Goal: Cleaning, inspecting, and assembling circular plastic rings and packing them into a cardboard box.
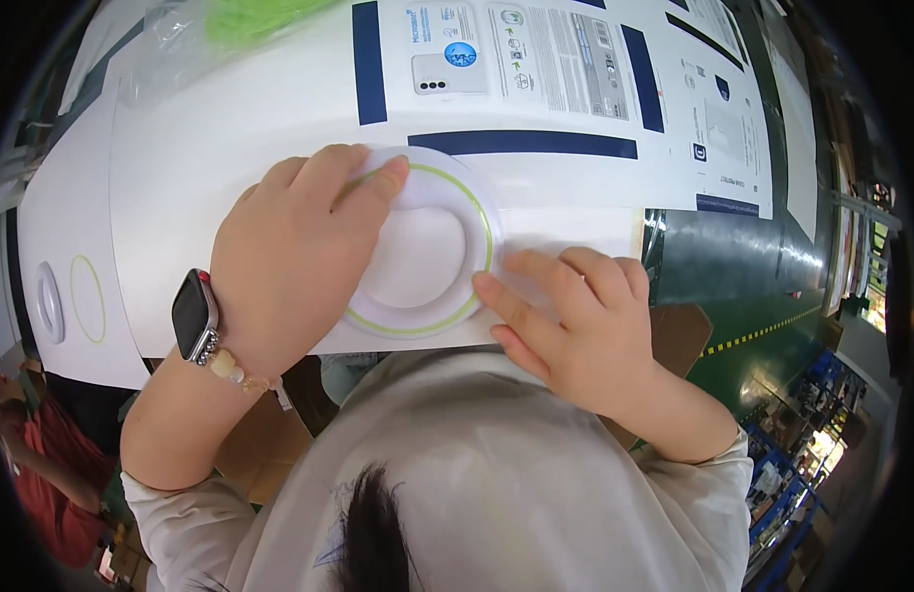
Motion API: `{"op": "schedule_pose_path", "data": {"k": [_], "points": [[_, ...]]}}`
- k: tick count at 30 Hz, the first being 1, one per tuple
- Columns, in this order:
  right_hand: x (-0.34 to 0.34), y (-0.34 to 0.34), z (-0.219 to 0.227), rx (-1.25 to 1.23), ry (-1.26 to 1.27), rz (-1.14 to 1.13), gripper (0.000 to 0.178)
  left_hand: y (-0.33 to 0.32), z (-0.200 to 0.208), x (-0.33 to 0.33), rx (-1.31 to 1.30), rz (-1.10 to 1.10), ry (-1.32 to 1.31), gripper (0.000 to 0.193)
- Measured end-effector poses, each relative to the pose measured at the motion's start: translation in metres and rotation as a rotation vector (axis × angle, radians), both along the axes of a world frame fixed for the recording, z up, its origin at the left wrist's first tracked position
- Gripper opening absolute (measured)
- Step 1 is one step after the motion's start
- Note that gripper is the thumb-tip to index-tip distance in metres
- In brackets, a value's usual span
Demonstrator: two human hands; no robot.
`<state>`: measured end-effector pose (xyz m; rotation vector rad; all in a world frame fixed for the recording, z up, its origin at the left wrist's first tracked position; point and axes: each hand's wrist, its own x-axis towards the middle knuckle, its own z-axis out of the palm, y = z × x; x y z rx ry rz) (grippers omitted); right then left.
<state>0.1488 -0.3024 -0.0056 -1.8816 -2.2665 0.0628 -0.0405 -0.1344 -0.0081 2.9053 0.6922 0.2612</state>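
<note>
A flat white ring [475, 247] lies on the white-covered table just in front of me. A thin yellow-green ring [489, 229] runs round its upper face. My left hand [299, 232] is closed over the upper left of the white ring, its thumb on the rim beside the green ring; the palm hides that part. On the opposite side my right hand [590, 321] has its fingers apart. Its index fingertip touches the green ring at the right edge, and another finger reaches the outer rim.
Another white ring [49, 302] and a thin green ring [88, 299] lie apart at the far left. A clear bag with bright green material [255, 20] rests at the back. Printed sheets [536, 69] cover the back right. A person in red [57, 493] is at lower left.
</note>
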Motion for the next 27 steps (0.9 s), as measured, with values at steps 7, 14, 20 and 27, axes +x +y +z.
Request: {"op": "schedule_pose_path", "data": {"k": [7,14,20,27], "points": [[-0.007,-0.007,-0.003,0.022,0.100,0.064,0.046,0.001,-0.003,-0.002,-0.032,0.020,-0.043,0.037],[-0.006,0.058,-0.001,0.013,0.187,-0.046,0.048,-0.008,0.004,-0.029,-0.359,0.188,-0.215,0.097],[-0.021,0.084,-0.011,0.024,0.143,-0.010,0.046,-0.045,-0.014,-0.057,-0.455,0.316,-0.269,0.125],[-0.035,0.088,-0.015,0.075,0.043,0.052,0.046,-0.052,-0.028,-0.056,-0.368,0.374,-0.270,0.118]]}}
